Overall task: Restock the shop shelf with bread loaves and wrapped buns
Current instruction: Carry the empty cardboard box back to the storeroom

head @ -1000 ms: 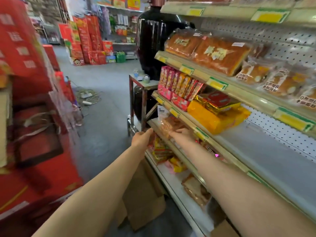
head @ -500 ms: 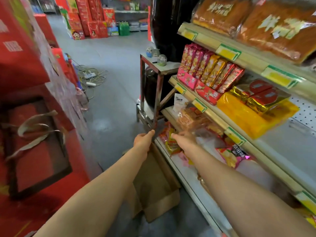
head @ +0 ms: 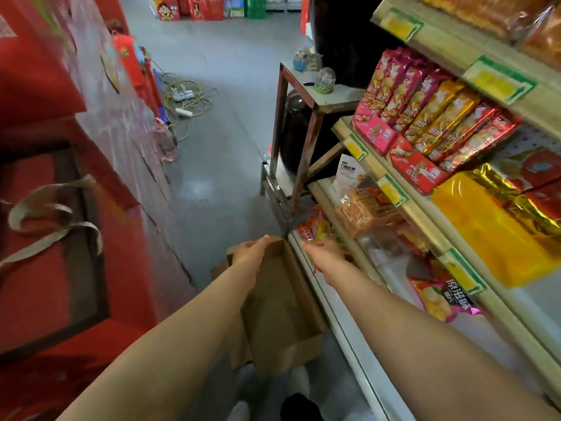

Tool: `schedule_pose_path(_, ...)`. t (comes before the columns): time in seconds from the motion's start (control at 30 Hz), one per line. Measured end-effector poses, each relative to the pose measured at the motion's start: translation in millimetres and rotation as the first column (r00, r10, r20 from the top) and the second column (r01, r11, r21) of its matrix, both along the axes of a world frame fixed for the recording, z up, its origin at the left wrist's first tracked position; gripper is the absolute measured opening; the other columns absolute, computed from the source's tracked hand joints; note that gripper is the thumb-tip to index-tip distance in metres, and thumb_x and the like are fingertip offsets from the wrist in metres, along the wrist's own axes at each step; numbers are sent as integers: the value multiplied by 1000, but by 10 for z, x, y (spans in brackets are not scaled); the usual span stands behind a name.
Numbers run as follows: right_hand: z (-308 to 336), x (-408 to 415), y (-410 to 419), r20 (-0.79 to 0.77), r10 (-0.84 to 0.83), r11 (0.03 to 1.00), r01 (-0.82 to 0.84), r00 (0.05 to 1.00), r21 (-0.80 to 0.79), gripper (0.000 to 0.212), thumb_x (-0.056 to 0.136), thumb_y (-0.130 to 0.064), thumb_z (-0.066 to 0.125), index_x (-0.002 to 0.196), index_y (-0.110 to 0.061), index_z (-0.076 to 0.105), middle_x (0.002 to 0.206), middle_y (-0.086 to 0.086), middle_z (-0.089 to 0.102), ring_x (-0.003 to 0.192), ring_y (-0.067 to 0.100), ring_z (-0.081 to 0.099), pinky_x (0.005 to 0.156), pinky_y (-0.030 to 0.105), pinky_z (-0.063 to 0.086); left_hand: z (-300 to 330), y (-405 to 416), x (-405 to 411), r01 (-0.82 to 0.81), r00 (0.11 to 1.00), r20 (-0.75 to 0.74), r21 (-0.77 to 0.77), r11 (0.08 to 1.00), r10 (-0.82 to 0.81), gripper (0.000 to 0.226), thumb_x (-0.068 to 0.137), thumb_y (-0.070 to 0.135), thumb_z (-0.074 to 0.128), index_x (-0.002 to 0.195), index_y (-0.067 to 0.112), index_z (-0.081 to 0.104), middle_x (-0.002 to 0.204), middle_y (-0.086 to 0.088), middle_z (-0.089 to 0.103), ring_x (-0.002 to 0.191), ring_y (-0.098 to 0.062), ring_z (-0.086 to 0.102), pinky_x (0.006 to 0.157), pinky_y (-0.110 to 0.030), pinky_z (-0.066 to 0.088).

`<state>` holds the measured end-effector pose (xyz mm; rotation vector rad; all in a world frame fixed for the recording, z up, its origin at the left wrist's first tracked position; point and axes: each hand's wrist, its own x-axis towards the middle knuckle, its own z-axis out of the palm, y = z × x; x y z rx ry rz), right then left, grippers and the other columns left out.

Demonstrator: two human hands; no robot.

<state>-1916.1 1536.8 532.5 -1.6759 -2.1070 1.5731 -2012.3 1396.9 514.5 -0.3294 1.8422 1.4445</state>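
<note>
L hand sits over the far end of the open cardboard box on the floor, fingers loosely out, holding nothing; can't tell if it touches the rim. R hand reaches w/ relaxed fingers at the bottom shelf edge, nothing gripped. Bread loaves lie top right on the upper shelf.

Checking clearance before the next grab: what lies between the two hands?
In the head view, the open cardboard box on the floor: its far end sits between the left hand and the right hand.
</note>
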Motion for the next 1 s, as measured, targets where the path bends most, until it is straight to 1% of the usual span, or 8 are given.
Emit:
schedule_pose_path(0.1,-183,-212,202,-6,49,999,-49,999,-1,33,88,-42,74,104,-14,66,103,8,66,90,27,63,57,30,44,-137,146,-108,-49,999,16,-8,999,49,41,91,50,67,117,20,59,114,-7,59,104,-25,56,97,-41,51)
schedule_pose_path(0.17,-296,-342,344,10,89,996,-89,996,-29,35,88,-42,74,107,-14,65,99,7,64,87,26,61,60,28,44,-222,243,-185,-79,997,21,-19,997,79,28,92,51,66,99,25,61,111,-6,61,104,-26,57,97,-40,51)
schedule_pose_path(0.33,-755,-544,765,57,142,986,-137,988,-97,29,89,-41,74,98,-16,63,94,7,62,70,18,53,59,25,41,-863,364,-407,-128,991,19,-126,984,131,69,74,69,68,125,23,63,124,-4,65,111,-28,61,101,-46,51)
schedule_pose_path(0.5,-1421,-703,1096,179,197,971,-167,964,-171,40,93,-44,67,113,-10,62,99,6,60,85,24,58,74,31,46,-1313,389,-424,-123,992,-37,-236,964,117,62,88,59,62,137,22,57,131,-3,62,116,-27,59,101,-49,51)
schedule_pose_path(0.63,-1870,-838,1226,235,194,973,-156,953,-168,63,99,-44,59,143,0,48,141,18,54,127,37,53,99,36,45,-1742,422,-401,-107,994,-10,-221,969,107,58,94,53,60,143,22,50,137,-2,56,120,-24,56,104,-47,47)
schedule_pose_path(0.7,-2165,-882,1252,250,182,971,-135,951,-196,65,100,-39,59,146,3,42,147,17,48,134,36,47,99,33,41,-2061,437,-406,-106,993,17,-237,966,113,61,93,57,59,144,25,49,138,-1,56,120,-24,55,105,-47,47)
schedule_pose_path(0.87,-2923,-953,1282,319,180,953,-85,931,-291,66,90,-50,66,136,-4,52,132,12,60,116,33,59,98,42,52,-2747,391,-447,-117,986,78,-279,953,144,63,90,61,59,144,30,50,143,1,53,128,-26,52,108,-50,44)
schedule_pose_path(1.0,-3505,-945,1284,351,234,960,-157,907,-233,61,92,-50,64,130,-2,58,103,11,57,92,27,57,74,35,49,-3267,332,-517,-120,986,69,-321,939,150,61,95,53,59,147,25,47,147,-3,50,132,-28,50,109,-47,43)
